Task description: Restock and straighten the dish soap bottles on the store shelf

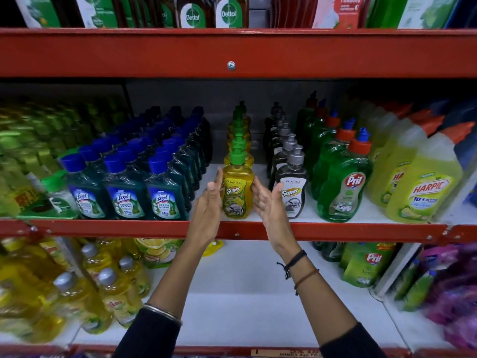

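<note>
A yellow Patanjali Super dish soap bottle (237, 188) with a green cap stands upright at the front of the middle shelf (258, 229), heading a row of the same yellow bottles (238, 133) running back. My left hand (207, 210) is against its left side and my right hand (268, 202) against its right side, fingers spread, flanking the bottle without closing around it. Just right stands a row of dark grey Patanjali Super bottles (290, 192) with silver caps.
Blue-capped Lizol bottles (124, 187) fill the shelf to the left. Green Pril bottles (340, 187) and yellow Harpic jugs (423, 184) stand to the right. Dettol bottles (209, 11) sit on the top shelf. Yellow bottles (85, 288) and Pril pouches (366, 264) occupy the lower shelf.
</note>
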The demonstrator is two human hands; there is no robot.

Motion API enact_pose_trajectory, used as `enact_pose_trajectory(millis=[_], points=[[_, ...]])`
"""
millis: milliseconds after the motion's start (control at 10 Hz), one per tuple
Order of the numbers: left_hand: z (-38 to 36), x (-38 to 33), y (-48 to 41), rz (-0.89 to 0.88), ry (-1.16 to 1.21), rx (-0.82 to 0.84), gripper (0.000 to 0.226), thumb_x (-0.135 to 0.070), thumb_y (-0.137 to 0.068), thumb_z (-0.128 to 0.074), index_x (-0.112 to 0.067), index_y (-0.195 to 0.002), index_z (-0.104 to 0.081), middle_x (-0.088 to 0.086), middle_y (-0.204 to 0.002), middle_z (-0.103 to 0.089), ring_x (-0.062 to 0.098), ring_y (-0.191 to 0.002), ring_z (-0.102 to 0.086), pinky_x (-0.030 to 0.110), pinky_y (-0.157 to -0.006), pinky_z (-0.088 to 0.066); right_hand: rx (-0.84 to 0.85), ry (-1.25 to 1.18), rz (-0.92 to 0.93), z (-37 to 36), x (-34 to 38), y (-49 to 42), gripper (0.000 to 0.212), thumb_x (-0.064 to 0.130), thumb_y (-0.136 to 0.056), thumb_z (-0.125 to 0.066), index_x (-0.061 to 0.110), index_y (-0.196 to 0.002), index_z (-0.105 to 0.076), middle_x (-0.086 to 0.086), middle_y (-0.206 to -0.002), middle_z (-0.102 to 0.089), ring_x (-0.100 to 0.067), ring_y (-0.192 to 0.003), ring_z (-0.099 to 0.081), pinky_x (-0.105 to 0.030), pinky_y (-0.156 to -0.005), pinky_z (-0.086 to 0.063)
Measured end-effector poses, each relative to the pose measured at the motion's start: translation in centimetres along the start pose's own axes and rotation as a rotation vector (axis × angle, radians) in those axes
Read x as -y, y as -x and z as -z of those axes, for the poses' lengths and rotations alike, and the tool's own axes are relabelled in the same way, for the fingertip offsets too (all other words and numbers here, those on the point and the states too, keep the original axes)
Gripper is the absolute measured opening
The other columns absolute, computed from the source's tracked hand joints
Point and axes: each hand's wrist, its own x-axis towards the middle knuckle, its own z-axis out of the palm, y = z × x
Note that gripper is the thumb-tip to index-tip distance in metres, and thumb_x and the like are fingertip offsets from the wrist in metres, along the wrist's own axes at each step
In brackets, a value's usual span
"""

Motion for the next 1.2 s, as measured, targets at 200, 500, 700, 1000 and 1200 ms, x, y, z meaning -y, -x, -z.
enact_pose_trajectory(millis=[200, 500, 700, 1000, 1200], points=[[0.2, -0.1, 0.1, 0.011, -0.014, 0.008, 0.073, -0.098, -0.065, -0.014, -0.068, -0.131, -0.026, -0.007, -0.152, -0.038, 0.013, -0.138, -0.040, 0.053, -0.113, -0.036, -0.039, -0.004, 0.008, -0.3, -0.2, 0.0, 0.121, 0.100, -0.049, -0.026, 0.022, -0.142, -0.036, -0.006, -0.152, -0.037, -0.015, -0.138, -0.036, -0.041, -0.118, -0.024], [0.5, 0.4, 0.2, 0.034, -0.057, 0.003, 0.080, -0.096, -0.068, -0.010, -0.062, -0.139, -0.027, -0.003, -0.149, -0.045, 0.016, -0.136, -0.042, 0.056, -0.109, -0.040, -0.069, -0.042, 0.014, -0.3, -0.2, -0.2, 0.117, 0.100, -0.048, -0.025, 0.026, -0.138, -0.042, -0.003, -0.148, -0.042, -0.012, -0.135, -0.039, -0.039, -0.117, -0.025], [0.3, 0.2, 0.3, 0.030, -0.093, -0.004, 0.076, -0.096, -0.069, -0.009, -0.066, -0.137, -0.025, 0.001, -0.150, -0.044, 0.019, -0.135, -0.044, 0.057, -0.109, -0.040, -0.085, -0.053, 0.017, -0.4, -0.2, -0.2, 0.116, 0.100, -0.048, -0.025, 0.026, -0.136, -0.043, -0.001, -0.146, -0.044, -0.011, -0.134, -0.041, -0.035, -0.115, -0.026], [-0.2, -0.4, 0.9, -0.023, -0.119, -0.005, 0.063, -0.061, -0.091, -0.018, -0.040, -0.150, -0.024, -0.020, -0.141, -0.031, -0.003, -0.131, -0.034, 0.014, -0.102, -0.031, -0.097, -0.052, 0.022, -0.8, 0.7, 0.4, 0.112, 0.096, -0.057, -0.024, 0.024, -0.141, -0.036, 0.006, -0.141, -0.044, -0.010, -0.133, -0.041, -0.030, -0.110, -0.029], [-1.5, 0.5, 2.0, -0.306, -0.189, -0.307, 0.067, -0.071, -0.093, -0.022, -0.030, -0.144, -0.036, -0.010, -0.149, -0.038, 0.004, -0.140, -0.033, 0.032, -0.114, -0.033, -0.286, -0.034, 0.219, 4.8, -2.0, 6.8, 0.060, 0.071, -0.079, -0.042, 0.030, -0.121, -0.055, 0.001, -0.121, -0.068, -0.016, -0.116, -0.061, -0.042, -0.099, -0.048]])
